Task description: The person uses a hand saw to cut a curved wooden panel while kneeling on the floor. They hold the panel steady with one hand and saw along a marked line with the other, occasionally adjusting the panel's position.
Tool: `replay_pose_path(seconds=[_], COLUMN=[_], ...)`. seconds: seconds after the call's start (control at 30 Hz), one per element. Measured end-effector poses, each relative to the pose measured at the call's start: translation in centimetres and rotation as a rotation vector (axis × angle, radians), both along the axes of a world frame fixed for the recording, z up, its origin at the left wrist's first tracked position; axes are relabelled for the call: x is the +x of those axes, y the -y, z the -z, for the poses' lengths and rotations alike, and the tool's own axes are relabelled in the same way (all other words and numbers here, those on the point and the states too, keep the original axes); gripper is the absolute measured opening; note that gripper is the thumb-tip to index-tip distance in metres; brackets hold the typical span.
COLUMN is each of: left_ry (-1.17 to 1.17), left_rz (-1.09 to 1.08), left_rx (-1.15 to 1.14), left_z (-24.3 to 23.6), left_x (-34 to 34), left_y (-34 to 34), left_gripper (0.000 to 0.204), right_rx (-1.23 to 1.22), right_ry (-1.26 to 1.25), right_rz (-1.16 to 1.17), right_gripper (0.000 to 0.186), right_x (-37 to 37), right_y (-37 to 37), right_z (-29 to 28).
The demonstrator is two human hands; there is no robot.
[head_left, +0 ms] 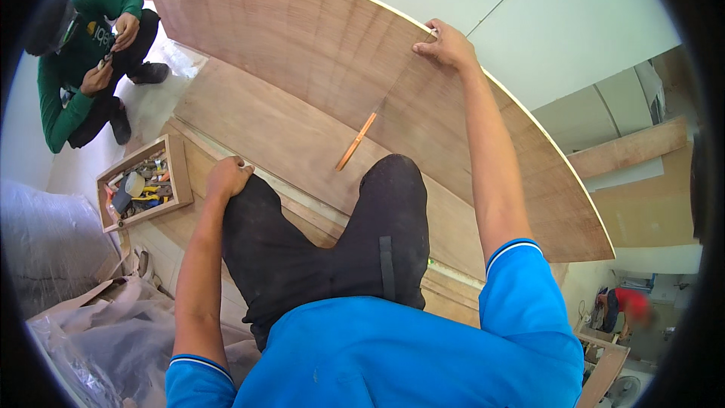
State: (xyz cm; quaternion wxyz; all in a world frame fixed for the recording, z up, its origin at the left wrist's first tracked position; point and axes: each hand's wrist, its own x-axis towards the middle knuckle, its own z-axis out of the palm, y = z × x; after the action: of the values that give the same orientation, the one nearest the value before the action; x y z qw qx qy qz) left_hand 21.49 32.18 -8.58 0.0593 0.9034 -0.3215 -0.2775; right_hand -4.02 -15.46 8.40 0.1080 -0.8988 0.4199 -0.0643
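Observation:
My right hand (447,47) grips the upper edge of a large brown plywood sheet (302,38), thumb on the near face and fingers over the rim. The sheet stands tilted on its long edge in front of my knees. Beside my left knee, my left hand (229,176) is closed with its fingers curled down; what they hold, if anything, is hidden. A slim orange stick-shaped thing (355,141) lies at the sheet's lower part, between my knees and the upright face. Under it is a flat plywood board (249,117).
A wooden box (181,174) of hand tools sits left of my left hand. Beyond it a person in green (94,53) squats, holding something small. Clear plastic sheeting (151,332) lies at lower left. Pale panels (574,38) stand behind the sheet. Another person in red (630,306) is far right.

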Motion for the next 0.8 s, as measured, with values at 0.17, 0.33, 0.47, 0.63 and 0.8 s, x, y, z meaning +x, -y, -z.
replay_pose_path(seconds=[0.17,0.33,0.47,0.63,0.8], left_ry=[0.008,0.009,0.013,0.009,-0.004], left_rz=[0.000,0.004,0.005,-0.006,0.001], left_rx=[-0.029,-0.040,-0.037,-0.039,-0.042], left_z=[0.8,1.0,0.5,1.4,1.3], left_x=[0.3,0.4,0.1,0.9,0.4], left_y=[-0.1,-0.1,0.0,-0.4,0.1], left_gripper=[0.051,0.051,0.051,0.052,0.053], right_rx=[-0.027,-0.061,-0.074,-0.104,-0.167], right_ry=[-0.104,-0.189,-0.217,-0.220,-0.138], right_rz=[0.020,0.014,0.029,0.018,-0.007], right_gripper=[0.079,0.081,0.081,0.078,0.069], right_x=[0.3,0.6,0.4,0.9,0.3], right_y=[-0.3,0.3,0.6,-0.1,0.7], right_z=[-0.8,0.0,-0.2,-0.5,0.5])
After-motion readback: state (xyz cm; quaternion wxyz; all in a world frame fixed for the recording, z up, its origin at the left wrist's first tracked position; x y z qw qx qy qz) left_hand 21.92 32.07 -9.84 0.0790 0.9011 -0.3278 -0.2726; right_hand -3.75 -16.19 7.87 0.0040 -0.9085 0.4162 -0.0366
